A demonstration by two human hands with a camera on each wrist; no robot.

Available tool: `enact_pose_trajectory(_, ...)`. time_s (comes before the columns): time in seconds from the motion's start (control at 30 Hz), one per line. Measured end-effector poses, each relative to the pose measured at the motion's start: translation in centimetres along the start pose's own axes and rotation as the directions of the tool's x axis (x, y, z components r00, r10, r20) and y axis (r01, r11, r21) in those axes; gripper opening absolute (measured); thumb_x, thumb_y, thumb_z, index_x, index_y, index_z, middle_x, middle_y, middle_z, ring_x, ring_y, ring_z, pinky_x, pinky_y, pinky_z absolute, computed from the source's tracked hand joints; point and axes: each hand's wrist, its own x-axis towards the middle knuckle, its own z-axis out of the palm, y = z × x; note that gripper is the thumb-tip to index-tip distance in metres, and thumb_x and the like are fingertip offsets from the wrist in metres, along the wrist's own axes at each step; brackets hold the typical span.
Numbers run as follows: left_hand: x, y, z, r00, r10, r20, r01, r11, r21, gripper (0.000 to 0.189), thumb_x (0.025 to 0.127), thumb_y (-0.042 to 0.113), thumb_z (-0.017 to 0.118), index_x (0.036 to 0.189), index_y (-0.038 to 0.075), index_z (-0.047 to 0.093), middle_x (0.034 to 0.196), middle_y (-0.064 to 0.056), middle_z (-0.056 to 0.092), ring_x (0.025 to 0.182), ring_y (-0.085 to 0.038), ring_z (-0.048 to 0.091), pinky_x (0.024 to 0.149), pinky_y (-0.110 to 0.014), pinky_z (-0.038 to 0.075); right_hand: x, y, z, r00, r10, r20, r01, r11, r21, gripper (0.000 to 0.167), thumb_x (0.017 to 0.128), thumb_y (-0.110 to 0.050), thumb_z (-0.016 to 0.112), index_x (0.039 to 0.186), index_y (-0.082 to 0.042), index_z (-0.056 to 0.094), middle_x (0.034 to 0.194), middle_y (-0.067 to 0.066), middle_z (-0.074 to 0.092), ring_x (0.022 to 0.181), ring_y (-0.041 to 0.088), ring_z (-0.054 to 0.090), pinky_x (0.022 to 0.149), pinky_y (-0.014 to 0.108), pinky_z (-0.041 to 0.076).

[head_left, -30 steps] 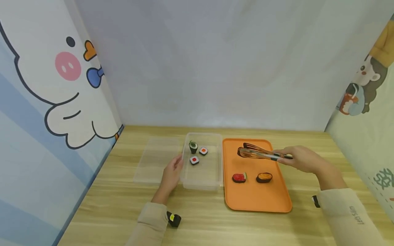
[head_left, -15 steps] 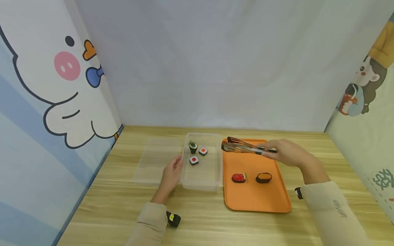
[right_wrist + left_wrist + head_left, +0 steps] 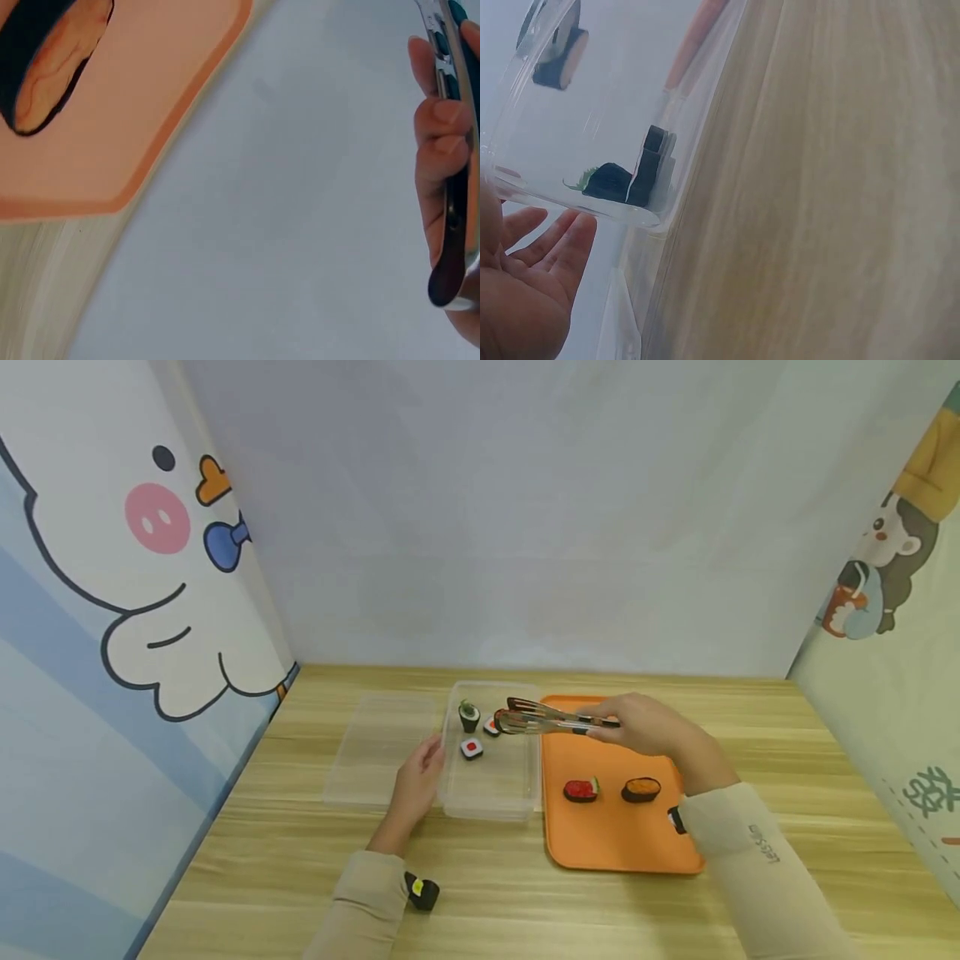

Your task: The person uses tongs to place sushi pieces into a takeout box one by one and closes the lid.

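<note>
My right hand (image 3: 645, 724) grips metal serving tongs (image 3: 555, 720) with slotted heads. The heads reach over the clear plastic box (image 3: 491, 806), overlapping one sushi roll (image 3: 491, 727) with an orange centre; I cannot tell whether anything is between them. In the right wrist view, fingers (image 3: 442, 154) curl round the tongs' handle (image 3: 454, 232). My left hand (image 3: 417, 777) lies along the box's left wall, its extended fingers (image 3: 570, 251) at the outside in the left wrist view. Inside are also a red-centred roll (image 3: 472, 748) and a dark cone-shaped piece with green topping (image 3: 468, 717).
An orange tray (image 3: 622, 852) stands right of the box, bearing a red-topped sushi (image 3: 581, 790) and an orange-topped sushi (image 3: 641, 789). A clear flat lid (image 3: 367, 752) lies left of the box. Walls with printed cartoons flank the wooden table (image 3: 517, 893).
My right hand and the tongs have moved left, from above the orange tray to over the clear box. My left hand stays at the box's side.
</note>
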Motion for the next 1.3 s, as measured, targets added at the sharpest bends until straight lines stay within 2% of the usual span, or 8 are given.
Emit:
enact_pose_trajectory(0.1, -0.1, 0.1, 0.0, 1.0, -0.004, 0.001, 0.004, 1.0, -0.001, 0.037, 0.103, 0.014, 0.049, 0.135, -0.003, 0.053, 0.129, -0.023, 0.058, 0.116, -0.037, 0.056, 0.099, -0.047, 0.045, 1.0, -0.4, 0.8, 1.0, 0.014, 0.024, -0.014, 1.0, -0.013, 0.038, 0.098, -0.025, 0.061, 0.132, -0.009, 0.062, 0.106, 0.001, 0.068, 0.076, 0.014, 0.055, 0.066, 0.035, 0.045)
enact_pose_trajectory(0.2, -0.1, 0.0, 0.1, 1.0, -0.007, 0.003, 0.007, 1.0, -0.001, 0.037, 0.103, 0.014, 0.05, 0.135, -0.003, 0.053, 0.129, -0.024, 0.057, 0.117, -0.037, 0.055, 0.099, -0.047, 0.045, 1.9, -0.7, 1.5, 0.999, 0.019, 0.043, -0.017, 0.999, -0.035, 0.038, 0.098, -0.025, 0.062, 0.133, -0.009, 0.062, 0.101, -0.001, 0.068, 0.07, 0.013, 0.054, 0.063, 0.033, 0.045)
enact_pose_trajectory(0.47, -0.1, -0.1, 0.2, 1.0, -0.012, 0.009, 0.012, 1.0, 0.014, 0.038, 0.103, 0.015, 0.049, 0.136, -0.003, 0.052, 0.129, -0.023, 0.057, 0.117, -0.037, 0.055, 0.099, -0.048, 0.045, 3.1, -1.0, 2.3, 0.995, 0.023, 0.094, -0.019, 0.999, -0.045, 0.039, 0.098, -0.022, 0.061, 0.134, -0.007, 0.06, 0.095, -0.002, 0.067, 0.056, 0.011, 0.04, 0.055, 0.029, 0.037)
enact_pose_trajectory(0.67, -0.3, 0.0, 0.2, 1.0, -0.022, 0.003, 0.022, 1.0, 0.006, 0.038, 0.103, 0.016, 0.05, 0.135, -0.003, 0.053, 0.128, -0.023, 0.058, 0.116, -0.036, 0.056, 0.098, -0.048, 0.045, 3.4, -1.2, 2.5, 0.992, 0.039, 0.117, -0.031, 0.997, -0.067, 0.037, 0.098, -0.02, 0.061, 0.133, -0.009, 0.062, 0.093, -0.004, 0.064, 0.061, 0.012, 0.043, 0.056, 0.029, 0.038)
enact_pose_trajectory(0.8, -0.2, 0.0, 0.1, 1.0, -0.021, -0.001, 0.021, 1.0, 0.013, 0.038, 0.103, 0.016, 0.05, 0.135, -0.003, 0.053, 0.128, -0.022, 0.058, 0.116, -0.037, 0.056, 0.098, -0.048, 0.045, 3.7, -1.4, 2.5, 0.992, 0.036, 0.124, -0.027, 0.997, -0.076, 0.035, 0.098, -0.02, 0.061, 0.132, -0.009, 0.063, 0.099, -0.001, 0.067, 0.06, 0.012, 0.045, 0.055, 0.028, 0.039)
enact_pose_trajectory(1.0, -0.1, 0.1, 0.1, 1.0, -0.029, 0.003, 0.029, 0.999, 0.015, 0.038, 0.103, 0.019, 0.05, 0.136, -0.001, 0.053, 0.13, -0.022, 0.058, 0.117, -0.036, 0.055, 0.098, -0.048, 0.045, 4.4, -2.1, 2.7, 0.99, 0.02, 0.138, 0.002, 0.987, -0.16, 0.035, 0.099, -0.022, 0.061, 0.132, -0.01, 0.063, 0.11, 0.004, 0.068, 0.064, 0.009, 0.05, 0.061, 0.028, 0.043)
enact_pose_trajectory(1.17, 0.0, 0.0, 0.0, 1.0, -0.021, 0.007, 0.02, 1.0, 0.009, 0.038, 0.103, 0.018, 0.049, 0.136, -0.002, 0.053, 0.129, -0.022, 0.058, 0.116, -0.037, 0.056, 0.098, -0.048, 0.045, 4.7, -2.9, 2.4, 0.986, 0.059, 0.157, -0.024, 0.976, -0.217, 0.036, 0.098, -0.023, 0.062, 0.132, -0.012, 0.063, 0.107, 0.004, 0.068, 0.064, 0.012, 0.05, 0.058, 0.029, 0.043)
enact_pose_trajectory(1.3, 0.0, 0.0, -0.1, 1.0, -0.018, 0.008, 0.018, 1.0, 0.01, 0.039, 0.104, 0.018, 0.049, 0.136, -0.003, 0.052, 0.13, -0.023, 0.057, 0.117, -0.037, 0.055, 0.098, -0.048, 0.045, 4.8, -3.5, 2.0, 0.985, 0.073, 0.153, -0.031, 0.966, -0.258, 0.034, 0.097, -0.022, 0.064, 0.129, -0.011, 0.065, 0.108, 0.004, 0.068, 0.074, 0.016, 0.058, 0.064, 0.032, 0.048)
